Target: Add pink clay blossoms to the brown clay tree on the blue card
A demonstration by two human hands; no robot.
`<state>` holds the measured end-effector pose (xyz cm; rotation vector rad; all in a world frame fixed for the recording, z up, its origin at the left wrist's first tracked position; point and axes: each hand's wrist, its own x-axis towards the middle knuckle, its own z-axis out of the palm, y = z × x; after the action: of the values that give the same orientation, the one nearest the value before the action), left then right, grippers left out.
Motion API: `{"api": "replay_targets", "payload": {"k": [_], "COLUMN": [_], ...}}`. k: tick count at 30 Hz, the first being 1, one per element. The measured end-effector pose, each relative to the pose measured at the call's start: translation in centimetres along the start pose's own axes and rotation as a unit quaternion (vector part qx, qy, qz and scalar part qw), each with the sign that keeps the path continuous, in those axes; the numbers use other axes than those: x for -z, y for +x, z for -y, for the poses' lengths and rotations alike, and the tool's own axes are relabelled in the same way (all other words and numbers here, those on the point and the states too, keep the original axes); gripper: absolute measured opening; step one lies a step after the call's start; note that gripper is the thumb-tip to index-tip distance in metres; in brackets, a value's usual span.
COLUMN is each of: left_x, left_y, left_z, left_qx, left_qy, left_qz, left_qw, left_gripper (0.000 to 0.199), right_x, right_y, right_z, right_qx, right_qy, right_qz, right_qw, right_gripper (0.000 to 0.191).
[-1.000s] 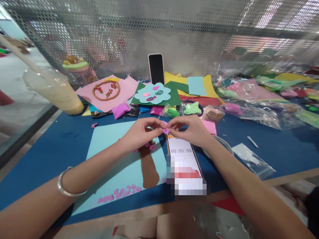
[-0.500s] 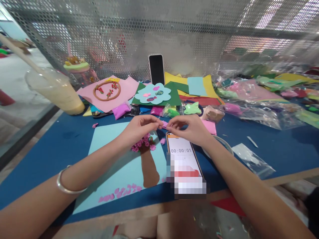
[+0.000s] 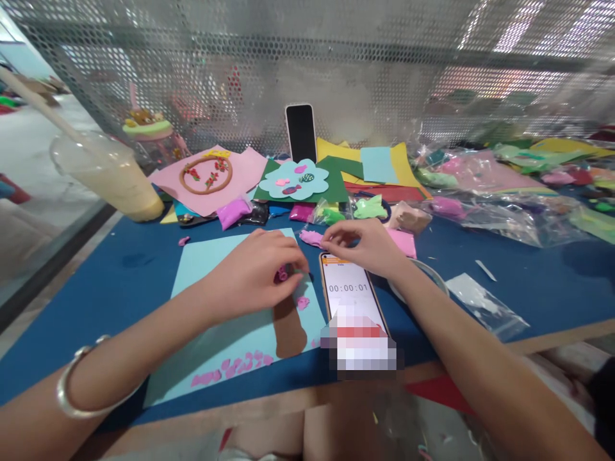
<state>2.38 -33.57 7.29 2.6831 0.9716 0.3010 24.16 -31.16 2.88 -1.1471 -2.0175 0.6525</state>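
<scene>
My left hand (image 3: 264, 272) is curled over the crown of a paper tree, its thumb and fingertips apart. Pink clay blossoms (image 3: 282, 274) show between its fingers, and most of the crown is hidden. Below hangs the brown trunk (image 3: 289, 326), stuck on a light blue sheet (image 3: 216, 339). A single pink clay blossom (image 3: 302, 302) lies right of the trunk. My right hand (image 3: 360, 243) pinches the end of a flattened lump of pink clay (image 3: 311, 239) just beyond the sheet's corner. Flat pink bits (image 3: 235, 366) line the sheet's lower edge.
A phone with a timer (image 3: 348, 288) lies beneath my right hand, beside a round dish rim (image 3: 432, 275). Clay packets (image 3: 234, 211) and craft papers (image 3: 396, 163) line the back. A drink cup (image 3: 110, 176) stands left; plastic bags (image 3: 509, 218) lie right.
My left hand has moved away from the pink clay, down and left over the tree crown. My right hand stays at the clay. A blossom now shows lower, right of the trunk.
</scene>
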Motion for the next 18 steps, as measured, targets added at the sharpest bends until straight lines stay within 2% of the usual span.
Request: {"api": "replay_targets", "payload": {"k": [6,18], "left_x": [-0.7,-1.3], "left_y": [-0.8,-0.6], "left_z": [-0.7,-0.9], "left_qx": [-0.006,0.002], "left_qy": [0.033,0.019], "left_qz": [0.058,0.068], "left_qw": [0.998,0.998], "left_gripper": [0.018,0.018], "right_x": [0.0,0.1], "right_y": [0.0,0.0], "right_z": [-0.1,-0.3], "right_qx": [0.007,0.02], "right_qy": [0.001,-0.005], "right_qz": [0.001,-0.001], "right_qw": [1.0,1.0], "right_gripper": [0.012,0.013]}}
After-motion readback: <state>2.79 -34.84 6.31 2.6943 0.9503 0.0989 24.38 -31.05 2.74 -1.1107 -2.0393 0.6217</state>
